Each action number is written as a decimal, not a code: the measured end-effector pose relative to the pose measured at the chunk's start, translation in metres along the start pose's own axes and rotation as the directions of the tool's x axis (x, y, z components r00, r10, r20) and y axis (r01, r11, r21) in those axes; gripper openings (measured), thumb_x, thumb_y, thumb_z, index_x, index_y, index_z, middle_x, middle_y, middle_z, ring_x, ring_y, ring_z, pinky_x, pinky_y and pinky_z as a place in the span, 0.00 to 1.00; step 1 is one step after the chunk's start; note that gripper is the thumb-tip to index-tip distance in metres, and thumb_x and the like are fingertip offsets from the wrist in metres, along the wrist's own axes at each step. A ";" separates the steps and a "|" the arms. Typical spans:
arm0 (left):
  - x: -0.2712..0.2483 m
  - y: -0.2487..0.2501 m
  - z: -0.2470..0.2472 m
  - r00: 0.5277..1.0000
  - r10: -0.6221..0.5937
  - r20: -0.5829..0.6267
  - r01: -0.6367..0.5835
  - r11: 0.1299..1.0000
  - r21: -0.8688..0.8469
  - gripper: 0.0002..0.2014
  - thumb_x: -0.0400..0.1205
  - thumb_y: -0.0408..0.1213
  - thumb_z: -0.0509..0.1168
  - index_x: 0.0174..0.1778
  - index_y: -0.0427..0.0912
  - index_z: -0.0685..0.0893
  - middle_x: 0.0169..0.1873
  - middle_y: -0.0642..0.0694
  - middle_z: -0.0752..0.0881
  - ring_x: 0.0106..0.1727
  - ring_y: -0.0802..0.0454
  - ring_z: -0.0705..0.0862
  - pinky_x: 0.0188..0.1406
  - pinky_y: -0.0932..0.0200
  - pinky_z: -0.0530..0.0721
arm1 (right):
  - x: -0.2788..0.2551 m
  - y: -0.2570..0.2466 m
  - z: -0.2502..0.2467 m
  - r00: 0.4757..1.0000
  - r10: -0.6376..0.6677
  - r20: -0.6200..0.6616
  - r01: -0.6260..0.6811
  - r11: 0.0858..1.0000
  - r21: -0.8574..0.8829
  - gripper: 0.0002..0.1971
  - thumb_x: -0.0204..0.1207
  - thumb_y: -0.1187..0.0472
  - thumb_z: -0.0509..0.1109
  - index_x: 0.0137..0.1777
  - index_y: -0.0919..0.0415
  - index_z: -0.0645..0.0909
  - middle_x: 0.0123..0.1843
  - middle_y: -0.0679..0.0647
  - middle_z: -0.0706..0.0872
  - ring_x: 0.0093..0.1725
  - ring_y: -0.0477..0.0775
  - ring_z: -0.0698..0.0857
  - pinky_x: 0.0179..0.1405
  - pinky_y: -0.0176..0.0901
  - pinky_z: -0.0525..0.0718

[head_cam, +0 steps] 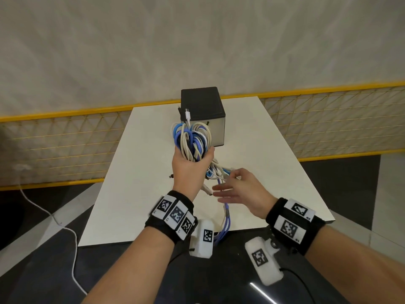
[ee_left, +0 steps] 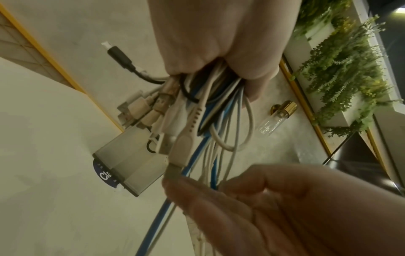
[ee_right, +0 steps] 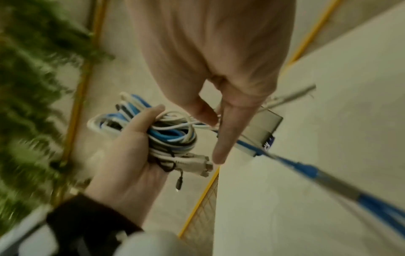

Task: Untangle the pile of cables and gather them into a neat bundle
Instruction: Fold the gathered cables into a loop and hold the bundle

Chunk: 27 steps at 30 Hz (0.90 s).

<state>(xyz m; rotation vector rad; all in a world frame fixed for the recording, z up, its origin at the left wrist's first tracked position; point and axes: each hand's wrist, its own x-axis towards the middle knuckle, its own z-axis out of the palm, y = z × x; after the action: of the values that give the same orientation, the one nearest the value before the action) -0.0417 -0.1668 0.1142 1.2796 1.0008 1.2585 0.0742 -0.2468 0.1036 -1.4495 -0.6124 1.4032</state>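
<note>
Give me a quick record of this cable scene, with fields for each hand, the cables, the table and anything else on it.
left hand: left hand grips a coiled bundle of blue, white and black cables, raised above the table
right hand: right hand, fingers mostly straight, pinches loose strands below the bundle
loose ends: blue and white cable tails hang over the table's near edge
surface: white rectangular table
other: black-topped grey box standing behind the bundle
task state: tails not yet gathered
</note>
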 end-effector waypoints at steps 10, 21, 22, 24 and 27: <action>-0.018 -0.005 -0.003 0.985 -0.087 0.150 0.081 0.996 0.042 0.14 0.74 0.27 0.77 0.55 0.33 0.87 0.39 0.47 0.92 0.42 0.55 0.92 0.40 0.62 0.88 | 0.046 -0.016 -0.001 0.950 0.296 0.102 -0.304 0.793 0.528 0.22 0.81 0.62 0.66 0.70 0.74 0.71 0.58 0.70 0.85 0.56 0.65 0.88 0.48 0.59 0.89; -0.015 -0.008 -0.013 0.931 -0.230 0.282 0.195 0.970 0.147 0.10 0.75 0.29 0.74 0.51 0.33 0.88 0.41 0.38 0.91 0.44 0.47 0.91 0.49 0.50 0.90 | 0.038 -0.008 0.006 0.969 -0.053 -0.243 0.152 0.899 0.411 0.12 0.86 0.59 0.60 0.47 0.66 0.79 0.25 0.53 0.72 0.25 0.50 0.77 0.28 0.38 0.79; -0.014 -0.009 -0.014 0.927 -0.241 0.289 0.209 0.968 0.139 0.11 0.76 0.30 0.74 0.54 0.35 0.88 0.44 0.38 0.92 0.47 0.46 0.91 0.52 0.50 0.89 | 0.034 -0.010 0.008 0.962 -0.136 -0.236 0.216 0.910 0.353 0.11 0.85 0.60 0.60 0.49 0.68 0.80 0.29 0.57 0.79 0.32 0.53 0.83 0.36 0.42 0.84; -0.015 -0.008 -0.013 0.913 -0.250 0.323 0.217 0.967 0.134 0.13 0.77 0.32 0.75 0.57 0.39 0.89 0.48 0.42 0.93 0.51 0.48 0.91 0.53 0.55 0.88 | 0.029 -0.010 0.014 0.955 -0.218 -0.203 0.263 0.936 0.235 0.12 0.84 0.60 0.62 0.54 0.70 0.83 0.46 0.65 0.90 0.47 0.61 0.89 0.51 0.51 0.86; -0.013 -0.003 -0.008 0.896 -0.249 0.368 0.212 0.967 0.139 0.15 0.76 0.37 0.77 0.59 0.43 0.89 0.48 0.47 0.93 0.52 0.53 0.91 0.52 0.63 0.87 | 0.021 -0.010 0.017 0.970 -0.215 -0.117 0.236 0.948 0.212 0.14 0.81 0.66 0.61 0.60 0.70 0.83 0.54 0.67 0.89 0.53 0.63 0.89 0.54 0.53 0.88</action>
<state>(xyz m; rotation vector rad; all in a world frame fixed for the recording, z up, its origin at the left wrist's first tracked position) -0.0510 -0.1786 0.1087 1.3700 0.9025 0.7463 0.0654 -0.2193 0.1056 -1.2161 -0.5250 1.1782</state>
